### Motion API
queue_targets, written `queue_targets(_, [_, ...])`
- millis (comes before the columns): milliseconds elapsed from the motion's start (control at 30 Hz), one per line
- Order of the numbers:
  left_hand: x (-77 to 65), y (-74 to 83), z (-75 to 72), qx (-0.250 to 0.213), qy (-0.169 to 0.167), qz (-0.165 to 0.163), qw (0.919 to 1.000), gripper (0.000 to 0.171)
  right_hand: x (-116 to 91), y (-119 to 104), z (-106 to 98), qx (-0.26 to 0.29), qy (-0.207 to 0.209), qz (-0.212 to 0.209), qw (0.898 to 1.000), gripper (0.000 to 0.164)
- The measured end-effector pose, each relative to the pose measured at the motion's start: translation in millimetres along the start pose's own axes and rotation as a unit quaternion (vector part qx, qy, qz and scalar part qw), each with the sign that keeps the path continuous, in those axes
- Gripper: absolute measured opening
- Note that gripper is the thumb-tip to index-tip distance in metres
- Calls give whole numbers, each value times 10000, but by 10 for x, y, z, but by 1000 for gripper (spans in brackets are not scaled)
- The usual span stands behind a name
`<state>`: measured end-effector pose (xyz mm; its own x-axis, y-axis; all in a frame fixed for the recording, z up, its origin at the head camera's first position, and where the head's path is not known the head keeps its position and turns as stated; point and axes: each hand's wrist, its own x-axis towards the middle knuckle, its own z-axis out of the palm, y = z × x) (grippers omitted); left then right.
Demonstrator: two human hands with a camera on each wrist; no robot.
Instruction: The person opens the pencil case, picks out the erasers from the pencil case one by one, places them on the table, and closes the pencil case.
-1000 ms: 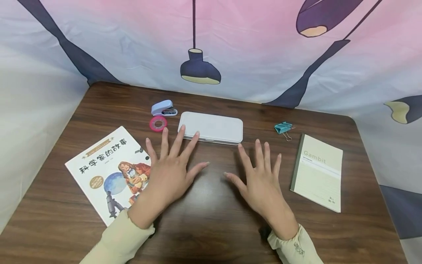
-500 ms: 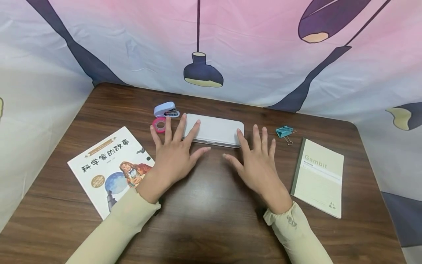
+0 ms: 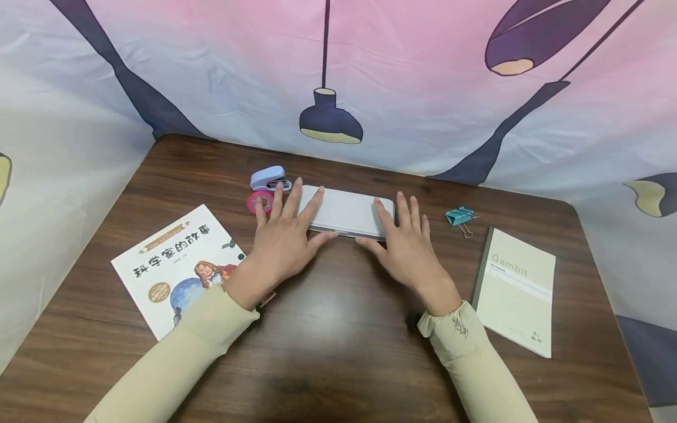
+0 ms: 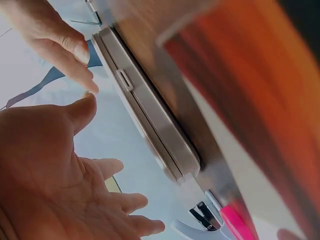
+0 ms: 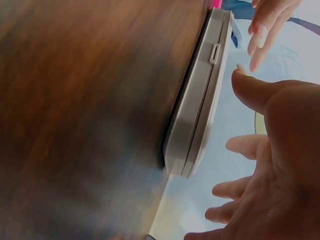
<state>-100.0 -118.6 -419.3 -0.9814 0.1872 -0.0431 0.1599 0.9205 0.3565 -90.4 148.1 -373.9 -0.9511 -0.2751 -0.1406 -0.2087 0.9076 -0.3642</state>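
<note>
A white pencil case (image 3: pixel 346 210), lid closed, lies flat near the back of the table; its front latch (image 4: pixel 125 80) shows in the left wrist view. Over its left end my left hand (image 3: pixel 282 247) spreads its fingers, holding nothing. My right hand (image 3: pixel 409 252) hovers likewise at the case's right end, index finger overlapping the lid in the head view. Both thumbs point at each other along the front edge. In the wrist views the hands stand above the case with a gap to it. Left of it are a lilac stapler (image 3: pixel 268 177) and a pink tape roll (image 3: pixel 259 201).
A white picture book (image 3: pixel 158 294) lies at the left, partly under the left forearm in the head view. To the right are a teal binder clip (image 3: pixel 459 216) and a Gambit notebook (image 3: pixel 515 294). A printed curtain (image 3: pixel 238 70) hangs behind the table (image 3: pixel 328 352).
Both hands have moved forward, away from the body, and now overlap the pencil case's ends in the head view. The case stays where it lies; the head view has shifted slightly.
</note>
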Motion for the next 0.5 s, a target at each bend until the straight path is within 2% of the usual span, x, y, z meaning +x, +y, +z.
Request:
queue_targets(67, [43, -56, 60, 67, 17, 25, 10000, 97, 20, 20, -4, 32, -90, -12, 10000, 90])
queue_targets(267, [89, -88, 69, 122, 10, 250, 9996, 99, 79, 55, 5, 149, -316, -112, 9993, 90])
queue_targets(500, [163, -135, 94, 363, -9, 460, 9983, 102, 136, 88, 25, 238, -225, -352, 9988, 86])
